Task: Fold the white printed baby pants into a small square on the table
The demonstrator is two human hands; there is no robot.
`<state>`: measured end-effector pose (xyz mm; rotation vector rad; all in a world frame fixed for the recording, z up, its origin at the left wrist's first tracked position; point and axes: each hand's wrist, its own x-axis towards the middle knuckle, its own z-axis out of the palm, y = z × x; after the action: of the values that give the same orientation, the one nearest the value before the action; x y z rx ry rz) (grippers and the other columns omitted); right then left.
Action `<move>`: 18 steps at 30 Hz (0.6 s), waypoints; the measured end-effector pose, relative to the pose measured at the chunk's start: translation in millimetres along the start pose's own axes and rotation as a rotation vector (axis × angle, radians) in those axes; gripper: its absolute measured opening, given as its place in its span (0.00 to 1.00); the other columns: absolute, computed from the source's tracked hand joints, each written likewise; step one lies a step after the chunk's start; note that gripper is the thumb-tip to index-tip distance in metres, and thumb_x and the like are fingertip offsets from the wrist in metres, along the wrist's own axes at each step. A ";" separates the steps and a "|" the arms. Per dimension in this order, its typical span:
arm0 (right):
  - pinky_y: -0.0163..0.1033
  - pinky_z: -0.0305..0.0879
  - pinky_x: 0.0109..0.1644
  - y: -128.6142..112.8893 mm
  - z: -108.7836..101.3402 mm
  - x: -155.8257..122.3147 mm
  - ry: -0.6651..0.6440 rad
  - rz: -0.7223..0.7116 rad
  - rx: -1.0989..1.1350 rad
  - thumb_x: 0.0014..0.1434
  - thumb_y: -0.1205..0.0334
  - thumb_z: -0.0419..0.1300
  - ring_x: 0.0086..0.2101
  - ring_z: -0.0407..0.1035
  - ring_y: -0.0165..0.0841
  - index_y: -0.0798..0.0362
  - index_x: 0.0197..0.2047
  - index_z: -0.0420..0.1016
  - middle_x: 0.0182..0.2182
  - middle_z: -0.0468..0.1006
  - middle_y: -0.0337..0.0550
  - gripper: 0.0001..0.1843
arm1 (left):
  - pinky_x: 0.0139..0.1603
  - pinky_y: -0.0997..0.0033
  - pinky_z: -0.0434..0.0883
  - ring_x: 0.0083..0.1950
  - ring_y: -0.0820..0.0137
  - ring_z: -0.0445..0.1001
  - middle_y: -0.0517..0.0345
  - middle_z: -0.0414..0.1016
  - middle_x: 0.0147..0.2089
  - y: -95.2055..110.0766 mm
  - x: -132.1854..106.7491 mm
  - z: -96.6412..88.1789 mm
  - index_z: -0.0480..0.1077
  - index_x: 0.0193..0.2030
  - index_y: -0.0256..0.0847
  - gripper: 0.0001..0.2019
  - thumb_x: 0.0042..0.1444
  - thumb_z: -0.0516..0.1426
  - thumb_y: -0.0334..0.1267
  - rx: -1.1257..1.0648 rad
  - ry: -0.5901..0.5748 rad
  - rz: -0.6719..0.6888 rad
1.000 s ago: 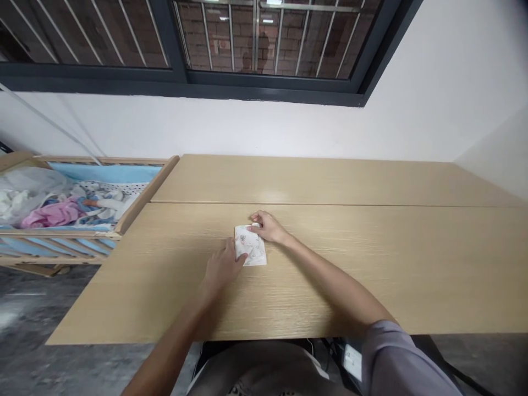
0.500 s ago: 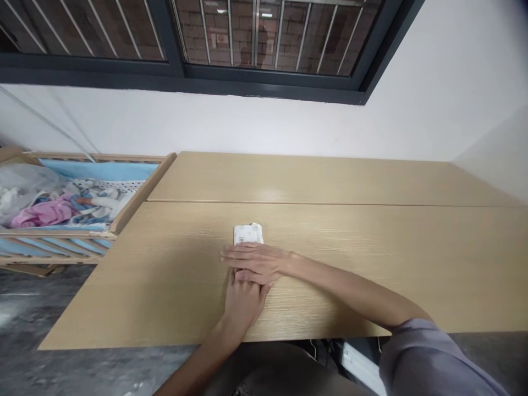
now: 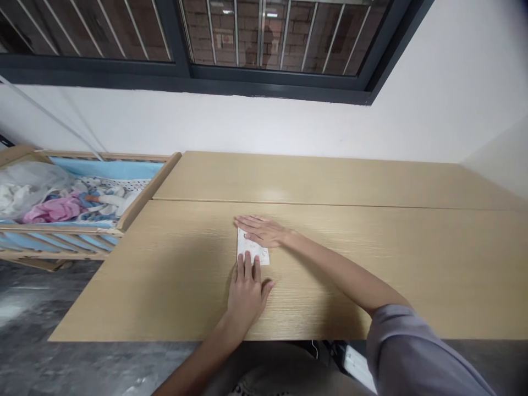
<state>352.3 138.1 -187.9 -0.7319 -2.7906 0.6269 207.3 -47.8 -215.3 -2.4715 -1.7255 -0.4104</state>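
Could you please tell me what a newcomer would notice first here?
Probably the small white patterned piece on the wooden table, with the right hand across its far end and the left hand at its near end. Next might come the crib at left, with pink cloth inside.

A single head-worn camera looks forward and down from above the wearer's body (image 3: 284, 368), near enough to show the left hand (image 3: 245, 294) and right hand (image 3: 266, 231) mid-view, with a wooden table (image 3: 396, 258) beneath, a crib (image 3: 149, 190) at left and a barred window (image 3: 272, 82) along the top.
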 end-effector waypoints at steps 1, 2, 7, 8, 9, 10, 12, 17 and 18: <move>0.49 0.31 0.77 3.8 0.2 2.0 0.005 0.019 -0.001 0.75 0.49 0.41 0.73 0.37 0.36 0.50 0.77 0.43 0.75 0.42 0.43 0.33 | 0.66 0.46 0.67 0.73 0.40 0.58 0.28 0.58 0.73 0.5 0.2 0.4 0.61 0.70 0.28 0.33 0.67 0.52 0.53 0.004 -0.004 -0.003; 0.49 0.30 0.77 6.6 0.2 3.5 0.006 0.033 0.003 0.75 0.48 0.41 0.73 0.36 0.37 0.51 0.77 0.43 0.75 0.42 0.44 0.33 | 0.65 0.46 0.67 0.73 0.40 0.58 0.28 0.58 0.72 0.2 0.7 -0.3 0.61 0.70 0.28 0.33 0.67 0.52 0.52 0.006 -0.007 -0.005; 0.52 0.33 0.77 9.8 -8.8 -3.1 0.095 0.152 0.099 0.74 0.42 0.39 0.74 0.37 0.39 0.48 0.77 0.43 0.76 0.42 0.43 0.35 | 0.65 0.52 0.67 0.68 0.51 0.66 0.38 0.69 0.67 -19.9 14.7 -27.0 0.67 0.64 0.36 0.24 0.70 0.49 0.49 -0.110 -0.040 0.012; 0.53 0.35 0.76 9.8 -12.4 -7.3 0.165 0.204 0.122 0.73 0.41 0.40 0.73 0.38 0.40 0.47 0.77 0.44 0.76 0.43 0.44 0.36 | 0.63 0.54 0.68 0.65 0.54 0.69 0.41 0.72 0.63 -27.5 20.1 -35.2 0.69 0.61 0.38 0.22 0.71 0.48 0.48 -0.127 -0.060 -0.021; 0.54 0.38 0.75 9.9 -15.8 -11.9 0.248 0.251 0.139 0.73 0.41 0.41 0.73 0.41 0.42 0.48 0.77 0.46 0.75 0.47 0.47 0.35 | 0.61 0.55 0.69 0.61 0.55 0.72 0.42 0.75 0.60 -35.5 26.1 -42.6 0.71 0.58 0.39 0.21 0.71 0.46 0.48 -0.120 -0.092 -0.081; 0.55 0.42 0.74 10.1 -18.5 -16.4 0.331 0.289 0.149 0.73 0.42 0.43 0.72 0.45 0.43 0.49 0.75 0.51 0.74 0.52 0.51 0.35 | 0.59 0.56 0.69 0.58 0.56 0.73 0.42 0.77 0.56 -43.1 32.5 -48.6 0.72 0.55 0.38 0.21 0.71 0.45 0.48 -0.092 -0.129 -0.159; 0.54 0.54 0.70 10.0 -20.2 -24.0 0.450 0.333 0.175 0.72 0.46 0.48 0.66 0.58 0.45 0.52 0.69 0.64 0.66 0.65 0.56 0.30 | 0.55 0.55 0.70 0.53 0.54 0.75 0.40 0.78 0.50 -55.2 45.4 -54.3 0.73 0.50 0.36 0.23 0.71 0.44 0.50 -0.015 -0.201 -0.303; 0.46 0.68 0.53 -0.6 -3.4 -28.7 0.421 0.328 0.270 0.66 0.54 0.60 0.45 0.72 0.38 0.55 0.54 0.76 0.47 0.76 0.52 0.18 | 0.50 0.56 0.70 0.50 0.52 0.77 0.35 0.79 0.48 -58.4 71.9 -38.5 0.73 0.48 0.31 0.24 0.69 0.47 0.51 -0.007 -0.278 -0.348; 0.45 0.68 0.53 -5.0 0.7 -28.1 0.413 0.325 0.256 0.64 0.54 0.63 0.45 0.71 0.38 0.55 0.53 0.76 0.46 0.76 0.51 0.18 | 0.50 0.58 0.70 0.50 0.53 0.78 0.35 0.79 0.48 -56.5 75.4 -34.7 0.72 0.49 0.31 0.22 0.69 0.48 0.49 -0.023 -0.287 -0.334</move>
<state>374.1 119.8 -188.4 -1.1219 -2.1878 0.7679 173.2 32.4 -165.3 -2.3511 -2.2691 -0.0999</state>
